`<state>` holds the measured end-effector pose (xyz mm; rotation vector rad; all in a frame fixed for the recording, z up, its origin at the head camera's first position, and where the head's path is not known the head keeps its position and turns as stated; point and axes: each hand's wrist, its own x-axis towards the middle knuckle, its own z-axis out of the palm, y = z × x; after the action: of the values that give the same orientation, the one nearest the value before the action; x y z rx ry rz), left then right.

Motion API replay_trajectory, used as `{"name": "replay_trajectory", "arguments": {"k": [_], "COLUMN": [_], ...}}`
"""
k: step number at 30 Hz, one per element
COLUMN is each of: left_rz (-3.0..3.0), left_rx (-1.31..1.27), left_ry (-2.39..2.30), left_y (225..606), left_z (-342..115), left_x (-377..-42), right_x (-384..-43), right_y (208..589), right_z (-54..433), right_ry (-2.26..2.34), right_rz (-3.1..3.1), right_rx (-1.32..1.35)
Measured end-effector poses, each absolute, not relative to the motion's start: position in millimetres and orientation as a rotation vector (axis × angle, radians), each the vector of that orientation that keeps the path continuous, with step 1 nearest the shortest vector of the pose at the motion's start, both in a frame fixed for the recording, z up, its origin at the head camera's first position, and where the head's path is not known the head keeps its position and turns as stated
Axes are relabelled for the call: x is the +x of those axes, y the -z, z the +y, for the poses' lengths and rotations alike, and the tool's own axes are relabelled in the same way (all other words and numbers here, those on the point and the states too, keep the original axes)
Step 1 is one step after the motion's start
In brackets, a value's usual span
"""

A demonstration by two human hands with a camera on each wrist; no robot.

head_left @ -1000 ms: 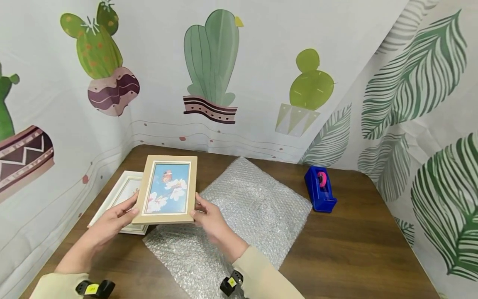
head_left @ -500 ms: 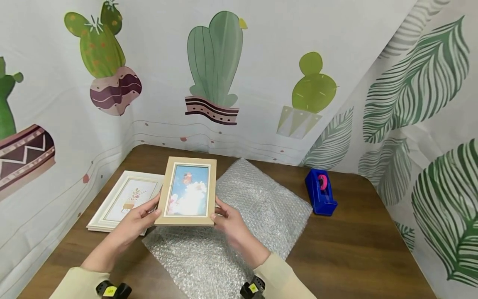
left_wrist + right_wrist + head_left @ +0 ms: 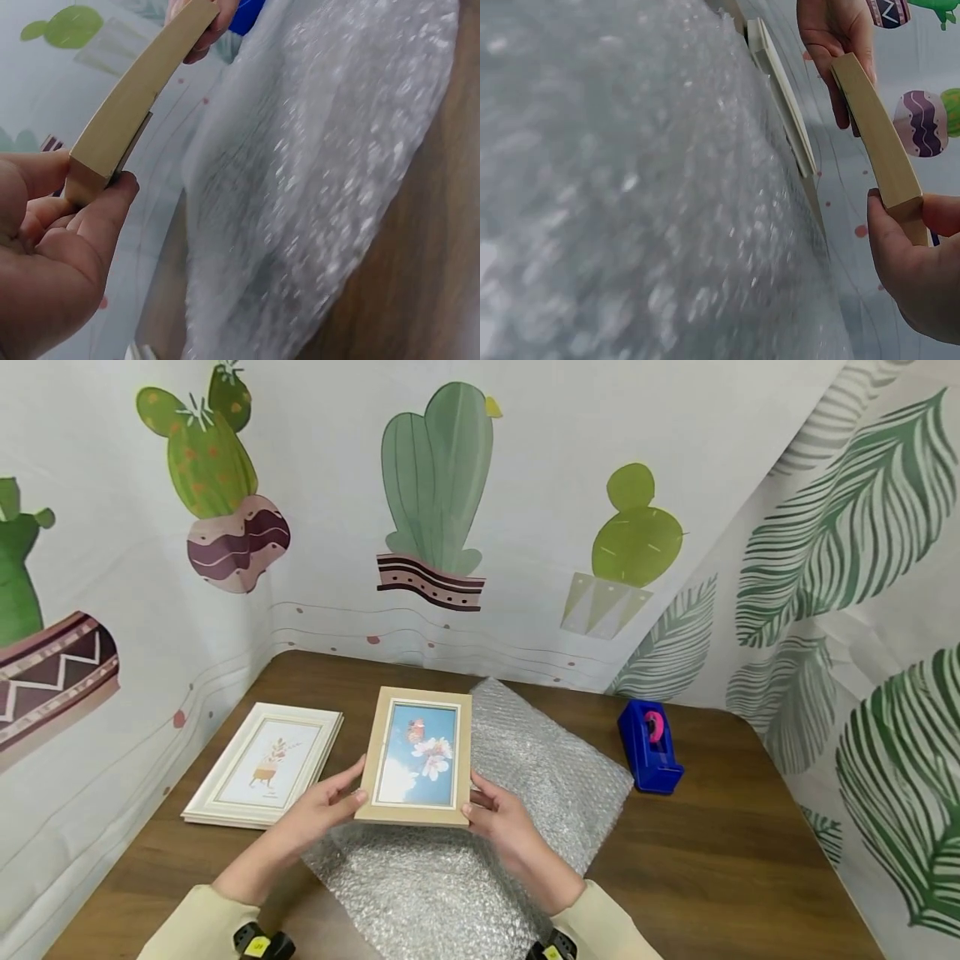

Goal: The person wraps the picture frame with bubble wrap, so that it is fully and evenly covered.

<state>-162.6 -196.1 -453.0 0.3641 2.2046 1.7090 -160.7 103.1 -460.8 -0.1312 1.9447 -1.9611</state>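
Note:
A tan picture frame (image 3: 422, 756) with a blue flower-and-butterfly picture is held up, face toward the head camera. My left hand (image 3: 318, 814) pinches its lower left edge, thumb in front and fingers behind. On the opposite edge my right hand (image 3: 506, 827) grips it the same way. The left wrist view shows the tan frame (image 3: 124, 97) edge-on between thumb and fingers of the left hand (image 3: 64, 247). In the right wrist view the right hand (image 3: 922, 262) holds its near corner. Below the frame spreads a sheet of bubble wrap (image 3: 435, 885), partly covered by it.
White picture frames (image 3: 262, 764), seemingly stacked, lie on the brown wooden table (image 3: 720, 860) at the left. A blue tape dispenser (image 3: 649, 747) with pink tape stands at the right, near the bubble wrap's corner. Cactus-printed cloth (image 3: 322, 527) hangs behind and beside the table.
Both hands have carried the tan frame rightward, from over the white frames to over the bubble wrap. The white frames are now uncovered. Both hands keep their hold.

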Motion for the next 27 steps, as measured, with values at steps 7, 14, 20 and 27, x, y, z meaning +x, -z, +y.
{"name": "replay_trajectory", "arguments": {"k": [7,14,20,27], "left_rz": [2.14,2.108,2.063,2.046], "left_rx": [0.417,0.431,0.475,0.478], "left_ry": [-1.723,-1.722,-1.767,-1.749], "left_y": [456,463,466,471], "left_z": [-174,-159,-147,-137], "left_x": [-165,-165,-163,-155], "right_x": [-151,-146,-139,-132], "right_y": [465,469,468,469], "right_z": [128,142,155,168], "right_ry": [1.948,1.943,1.904,1.877], "right_rz": [1.972,1.966,2.004,1.987], "right_rx": [-0.079,-0.039,-0.025,-0.013]}}
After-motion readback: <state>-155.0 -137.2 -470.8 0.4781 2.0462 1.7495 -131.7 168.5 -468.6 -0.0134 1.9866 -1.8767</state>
